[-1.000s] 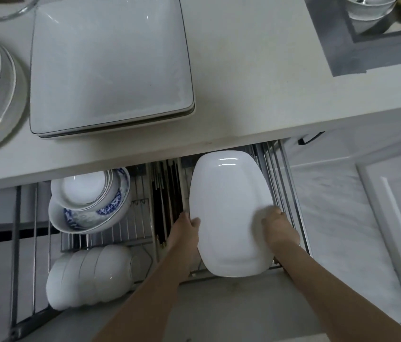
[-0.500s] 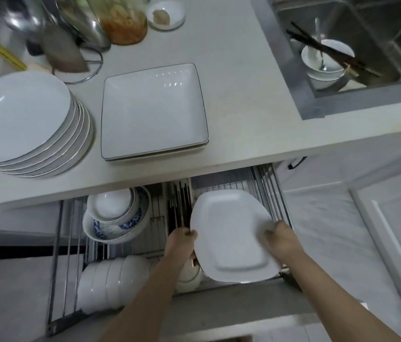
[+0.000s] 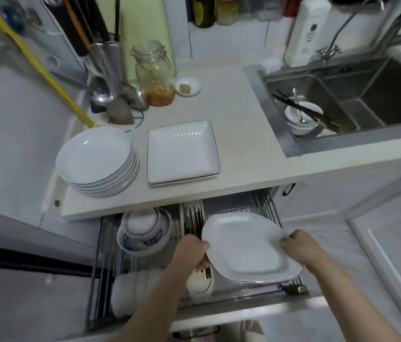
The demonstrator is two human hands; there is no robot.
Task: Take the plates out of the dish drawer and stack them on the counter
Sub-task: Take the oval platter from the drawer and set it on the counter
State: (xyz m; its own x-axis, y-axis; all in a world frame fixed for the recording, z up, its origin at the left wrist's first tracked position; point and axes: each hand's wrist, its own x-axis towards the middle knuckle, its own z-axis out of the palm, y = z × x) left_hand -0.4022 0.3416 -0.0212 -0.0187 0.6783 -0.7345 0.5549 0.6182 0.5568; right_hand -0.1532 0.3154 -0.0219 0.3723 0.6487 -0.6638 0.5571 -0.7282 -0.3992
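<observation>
A white rounded-rectangular plate [image 3: 246, 245] is held nearly flat above the right side of the open wire dish drawer [image 3: 101, 267]. My left hand [image 3: 189, 250] grips its left edge and my right hand [image 3: 298, 248] grips its right edge. On the counter [image 3: 244, 149] stands a stack of several round white plates [image 3: 96, 159] at the left, with a short stack of square white plates [image 3: 182, 151] beside it.
Blue-patterned bowls [image 3: 145, 233], a row of white bowls [image 3: 135, 290] and chopsticks [image 3: 192, 218] remain in the drawer. A glass jar [image 3: 155, 72], a small saucer [image 3: 188, 87] and utensils stand at the counter's back. The sink [image 3: 342, 99] at right holds bowls and chopsticks.
The plate has tilted from upright to nearly flat and risen out of the rack in both hands. My head has lifted, so the counter and sink have come into view.
</observation>
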